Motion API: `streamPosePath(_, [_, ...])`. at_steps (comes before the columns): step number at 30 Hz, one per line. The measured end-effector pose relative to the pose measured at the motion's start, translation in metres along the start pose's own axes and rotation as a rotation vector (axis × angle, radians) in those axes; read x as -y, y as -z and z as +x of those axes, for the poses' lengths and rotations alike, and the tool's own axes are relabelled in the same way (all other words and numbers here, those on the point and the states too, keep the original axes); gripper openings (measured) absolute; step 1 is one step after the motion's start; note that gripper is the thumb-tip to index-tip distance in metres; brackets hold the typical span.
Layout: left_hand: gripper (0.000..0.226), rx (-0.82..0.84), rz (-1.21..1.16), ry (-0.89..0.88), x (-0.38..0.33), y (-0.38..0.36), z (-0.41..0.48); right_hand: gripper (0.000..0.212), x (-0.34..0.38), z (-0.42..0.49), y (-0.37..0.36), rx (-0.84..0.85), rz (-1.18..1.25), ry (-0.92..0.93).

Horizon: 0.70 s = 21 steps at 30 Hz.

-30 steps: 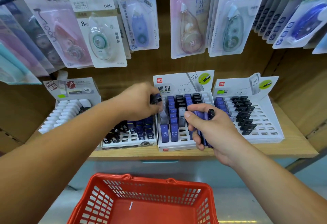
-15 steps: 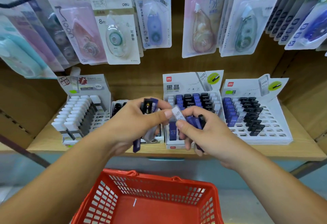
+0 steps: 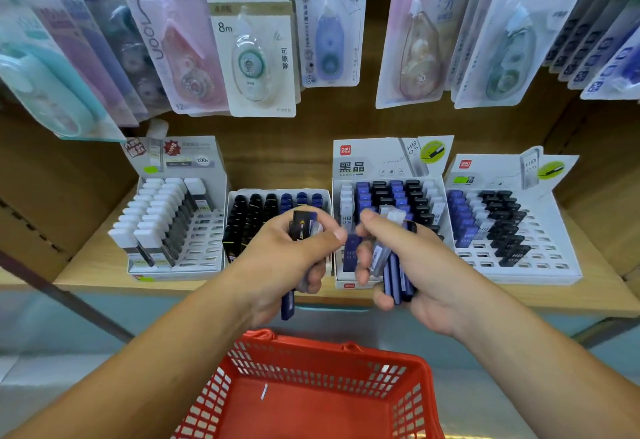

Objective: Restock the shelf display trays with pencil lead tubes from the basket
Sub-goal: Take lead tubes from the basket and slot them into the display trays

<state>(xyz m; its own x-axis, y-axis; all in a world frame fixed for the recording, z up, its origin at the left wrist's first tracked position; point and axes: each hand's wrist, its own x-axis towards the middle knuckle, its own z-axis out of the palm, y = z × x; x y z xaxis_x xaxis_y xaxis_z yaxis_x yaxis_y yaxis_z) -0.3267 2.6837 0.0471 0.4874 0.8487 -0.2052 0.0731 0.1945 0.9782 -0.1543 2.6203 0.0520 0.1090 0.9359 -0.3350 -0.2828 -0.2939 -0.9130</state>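
Note:
My left hand [image 3: 284, 258] grips a few pencil lead tubes [image 3: 304, 227], black and blue, in front of the second display tray [image 3: 239, 196]. My right hand [image 3: 408, 258] grips a bundle of blue and clear lead tubes [image 3: 393, 275] in front of the third tray [image 3: 346, 281], which holds blue, black and clear tubes. The two hands almost touch at the thumbs. A tray of white-capped tubes [image 3: 207, 265] stands at the left. The rightmost tray [image 3: 547, 265] has many bare slots. The red basket [image 3: 412, 372] sits below my hands.
Blister packs of correction tape [image 3: 256, 57] hang on hooks above the trays and reach down close to them. The wooden shelf [image 3: 86, 265] ends in an edge just behind my wrists. The basket shows only a small white scrap [image 3: 264, 390].
My left hand drew back from the second tray and met my right hand in front of the shelf, both still holding tubes. The view shifted slightly left and down.

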Motion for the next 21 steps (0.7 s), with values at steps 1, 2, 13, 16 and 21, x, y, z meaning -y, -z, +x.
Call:
streamPosePath(1, [0.01,-0.006,-0.017,0.004,0.0,-0.001,-0.001,0.029,-0.001,0.0,0.0,0.012,-0.011,0.007])
streamPosePath(2, [0.01,-0.007,-0.041,0.005,-0.001,-0.002,-0.002,0.028,-0.002,0.0,0.0,0.016,-0.028,0.01])
streamPosePath(13, [0.029,-0.043,0.004,-0.06,-0.021,-0.063,0.01,0.023,0.005,-0.027,0.052,0.048,-0.124,0.037])
streamPosePath(16, [0.022,-0.031,0.116,-0.118,-0.033,-0.1,0.026,0.025,0.007,-0.034,0.085,-0.029,-0.08,0.024])
streamPosePath(21, [0.03,0.031,0.625,-0.296,-0.049,-0.149,0.068,0.016,0.005,-0.042,0.148,-0.24,0.033,-0.08])
